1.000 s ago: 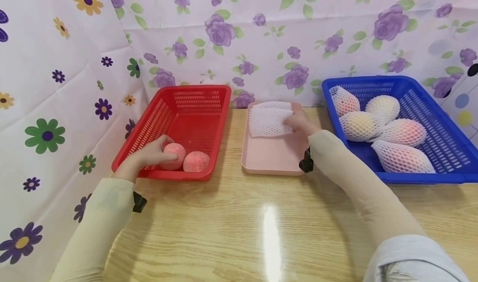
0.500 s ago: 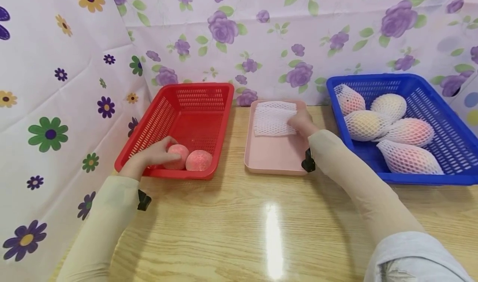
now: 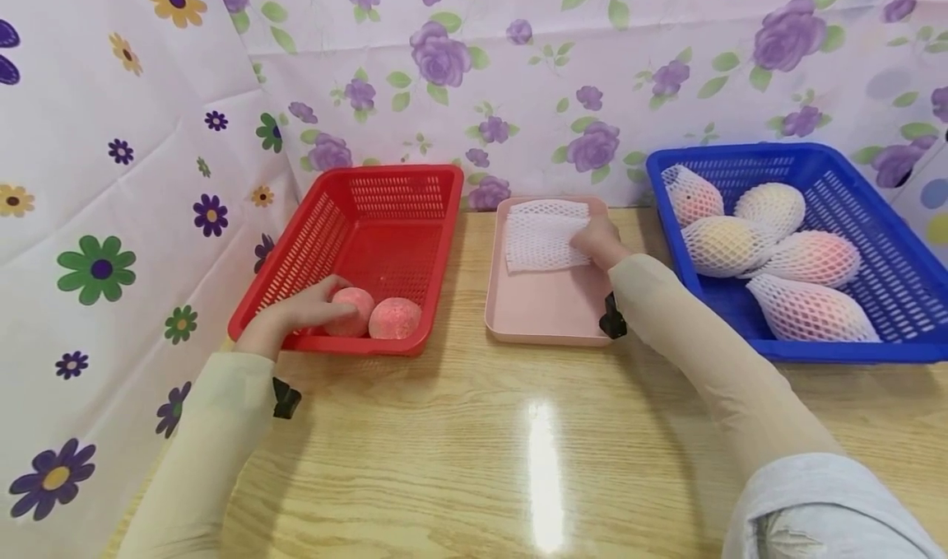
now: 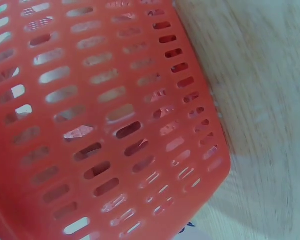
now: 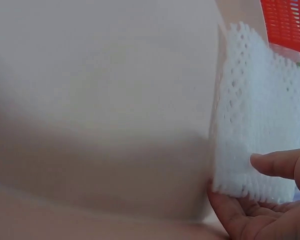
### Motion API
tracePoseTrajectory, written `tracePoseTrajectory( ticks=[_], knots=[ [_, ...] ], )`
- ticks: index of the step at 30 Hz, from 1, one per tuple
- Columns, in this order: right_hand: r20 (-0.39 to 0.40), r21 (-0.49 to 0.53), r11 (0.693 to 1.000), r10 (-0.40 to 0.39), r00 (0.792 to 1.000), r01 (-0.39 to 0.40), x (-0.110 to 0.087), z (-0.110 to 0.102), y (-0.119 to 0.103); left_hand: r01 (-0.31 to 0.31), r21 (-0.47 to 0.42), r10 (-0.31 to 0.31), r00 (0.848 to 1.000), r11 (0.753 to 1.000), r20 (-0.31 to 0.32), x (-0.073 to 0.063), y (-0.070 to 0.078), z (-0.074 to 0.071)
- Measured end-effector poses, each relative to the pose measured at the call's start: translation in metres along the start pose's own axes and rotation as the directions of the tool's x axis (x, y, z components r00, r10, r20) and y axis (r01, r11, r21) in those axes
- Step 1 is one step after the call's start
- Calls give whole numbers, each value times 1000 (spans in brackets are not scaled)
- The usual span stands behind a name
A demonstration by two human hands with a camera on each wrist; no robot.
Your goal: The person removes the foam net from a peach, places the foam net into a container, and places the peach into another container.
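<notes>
My left hand [image 3: 307, 305] reaches over the near left rim of the red basket [image 3: 400, 246] and grips a round pink peach [image 3: 352, 312]. Its fingertips are hidden behind the fruit. A second pink peach [image 3: 395, 319] lies right next to it in the front corner. With thumb and fingers, my right hand [image 5: 275, 200] pinches the edge of a flattened white foam net sleeve [image 5: 260, 110]. That sleeve, probably several in a stack, lies at the back of the shallow pink tray [image 3: 544, 304]. The left wrist view looks onto the slotted basket wall [image 4: 105, 120]; the hand is barely visible through it.
To the right stands a blue basket [image 3: 711, 304] with several fruits [image 3: 810, 310] in foam nets, pinkish and yellow. The baskets and the tray sit on a wooden table [image 3: 415, 452]. Flowered cloth [image 3: 518, 90] hangs behind and at the left.
The view shifts slightly. Both hands stay almost where they were, the left on the peach, the right at the foam net sleeve.
</notes>
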State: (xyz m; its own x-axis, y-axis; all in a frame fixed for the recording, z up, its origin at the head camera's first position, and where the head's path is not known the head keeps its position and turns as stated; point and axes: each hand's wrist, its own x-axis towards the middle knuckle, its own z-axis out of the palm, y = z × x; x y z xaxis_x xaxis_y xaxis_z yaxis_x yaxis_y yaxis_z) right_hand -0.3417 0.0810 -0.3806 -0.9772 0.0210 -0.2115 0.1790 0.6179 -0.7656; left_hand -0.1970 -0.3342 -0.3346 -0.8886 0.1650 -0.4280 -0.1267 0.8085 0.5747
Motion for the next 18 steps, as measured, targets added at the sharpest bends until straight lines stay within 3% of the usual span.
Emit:
tracePoseTrajectory(
  ticks=[6, 18],
  knots=[
    [13, 30, 997, -65, 998, 65, -6, -8, -5, 4, 21, -4, 1000, 1000, 4, -2, 1, 0],
    [134, -223, 966, -98, 986, 127, -18, -35, -22, 38, 61, -32, 995, 997, -96, -15, 18, -1]
  ],
)
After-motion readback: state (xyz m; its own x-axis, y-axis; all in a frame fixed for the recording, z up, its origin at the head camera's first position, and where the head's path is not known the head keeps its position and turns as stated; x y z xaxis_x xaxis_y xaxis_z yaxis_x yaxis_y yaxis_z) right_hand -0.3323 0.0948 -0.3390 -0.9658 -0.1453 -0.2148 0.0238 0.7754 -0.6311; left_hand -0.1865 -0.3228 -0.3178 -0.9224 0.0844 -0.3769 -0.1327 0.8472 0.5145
